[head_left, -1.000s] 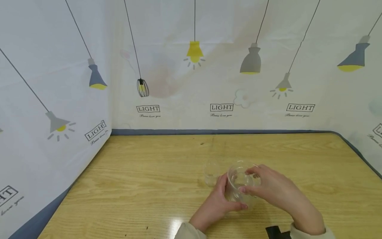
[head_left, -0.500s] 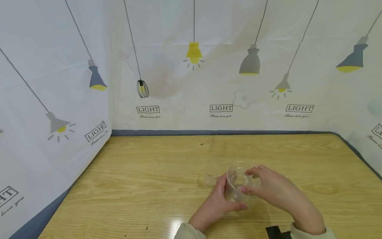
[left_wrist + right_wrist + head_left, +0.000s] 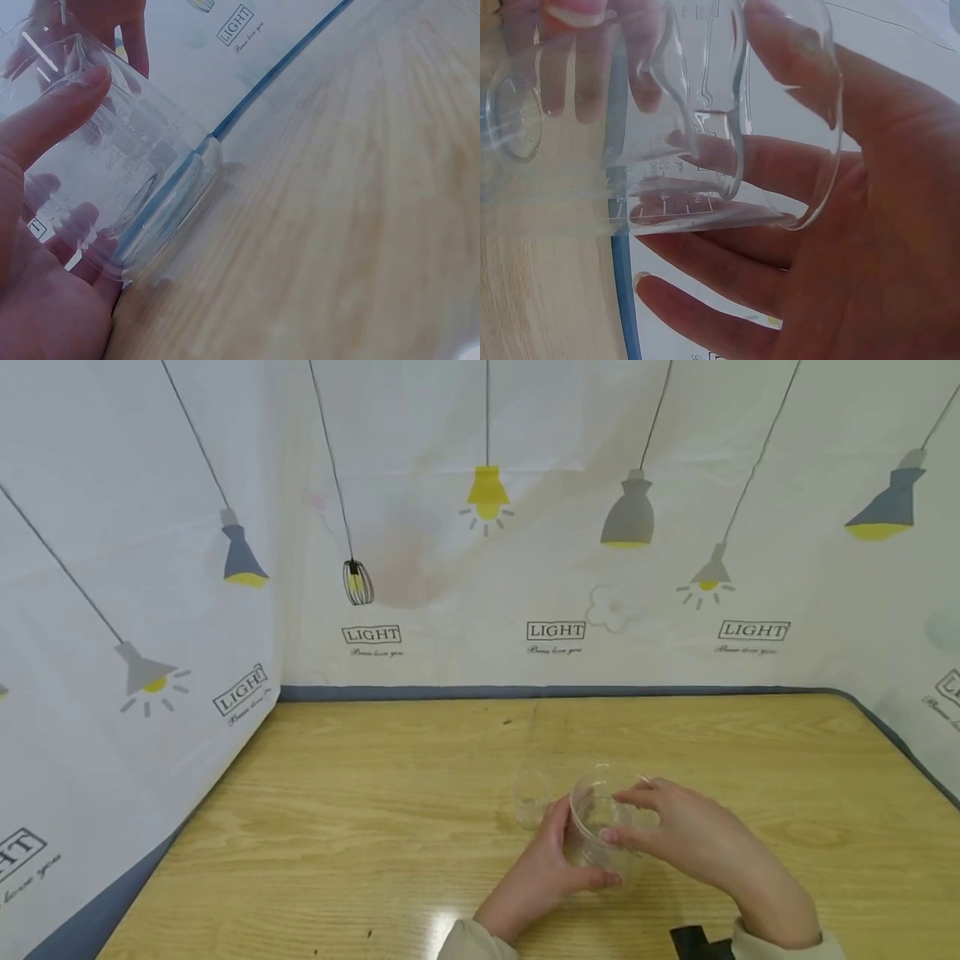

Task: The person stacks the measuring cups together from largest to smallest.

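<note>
A clear graduated glass beaker (image 3: 154, 139) stands on the wooden table, its wide mouth up. My left hand (image 3: 542, 870) grips it, fingers behind and thumb in front. Inside its mouth shows the rim of a smaller clear glass beaker (image 3: 718, 84). From the right, my right hand (image 3: 697, 835) reaches over the outer rim, thumb and a finger at that inner rim, seemingly pinching it. In the right wrist view, its other fingers extend outside the larger beaker. Transparency makes the exact contact hard to see. Another clear glass vessel (image 3: 528, 802) stands just left of the pair.
The pale wooden table (image 3: 360, 827) runs back to a white wall sheet (image 3: 450, 552) with printed lamps and a blue lower edge. Beside the right sleeve lies a black object (image 3: 697, 943), partly cut off by the view.
The right hand has shifted very slightly, its fingers still at the inner rim. The left hand and the larger beaker look unmoved.
</note>
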`<action>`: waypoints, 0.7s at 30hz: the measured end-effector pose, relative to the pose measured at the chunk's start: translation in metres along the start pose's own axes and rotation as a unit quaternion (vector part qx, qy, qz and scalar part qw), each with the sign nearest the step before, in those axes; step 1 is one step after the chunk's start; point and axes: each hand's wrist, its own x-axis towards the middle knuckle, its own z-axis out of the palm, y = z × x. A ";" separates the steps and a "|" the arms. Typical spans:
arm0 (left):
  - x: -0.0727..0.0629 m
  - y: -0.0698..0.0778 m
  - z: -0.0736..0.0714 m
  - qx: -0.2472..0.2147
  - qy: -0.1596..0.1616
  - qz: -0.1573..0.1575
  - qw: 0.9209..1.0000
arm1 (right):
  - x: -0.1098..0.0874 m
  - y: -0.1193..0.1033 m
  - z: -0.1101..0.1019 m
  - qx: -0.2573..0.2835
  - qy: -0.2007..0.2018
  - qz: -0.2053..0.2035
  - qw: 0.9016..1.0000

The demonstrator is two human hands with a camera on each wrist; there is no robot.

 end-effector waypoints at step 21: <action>0.001 -0.002 0.000 -0.006 0.008 -0.005 1.000 | 0.002 0.010 0.000 0.107 -0.029 -0.016 0.994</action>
